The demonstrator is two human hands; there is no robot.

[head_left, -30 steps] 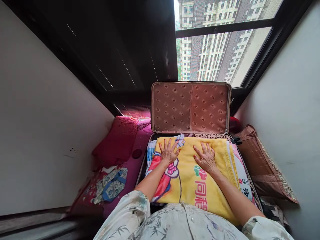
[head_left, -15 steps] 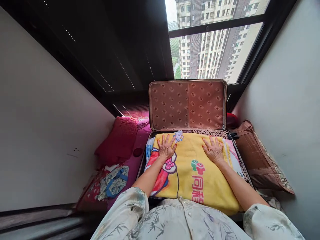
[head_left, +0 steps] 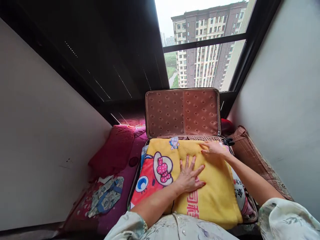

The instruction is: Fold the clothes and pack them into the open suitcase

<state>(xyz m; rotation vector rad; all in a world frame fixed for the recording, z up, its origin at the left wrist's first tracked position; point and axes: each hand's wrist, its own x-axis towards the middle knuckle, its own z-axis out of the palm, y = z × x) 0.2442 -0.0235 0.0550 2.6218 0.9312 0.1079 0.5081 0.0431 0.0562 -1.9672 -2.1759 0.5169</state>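
Note:
A yellow blanket (head_left: 215, 190) with a red cartoon figure and pink lettering lies folded in an open suitcase (head_left: 183, 113), whose patterned lid leans up against the window. My left hand (head_left: 189, 176) rests flat on the middle of the blanket with its fingers spread, partly covering the printed fish. Farther back, my right hand (head_left: 212, 148) touches the blanket's far right part, fingers stretched toward the left. White and pink fabric with dark lettering (head_left: 239, 190) shows at the suitcase's right side, beside the blanket.
On the left, a dark pink pillow (head_left: 112, 150) and a folded patterned cloth with a blue band (head_left: 107, 196) lie on purple bedding. A brown cushion (head_left: 252, 156) stands at the right wall. Behind the lid is a window (head_left: 205, 63) with a dark blind (head_left: 100, 50).
My left hand has moved right and nearer, from the blanket's far left to its middle. My right hand has turned to point leftward. The camera view has tilted up.

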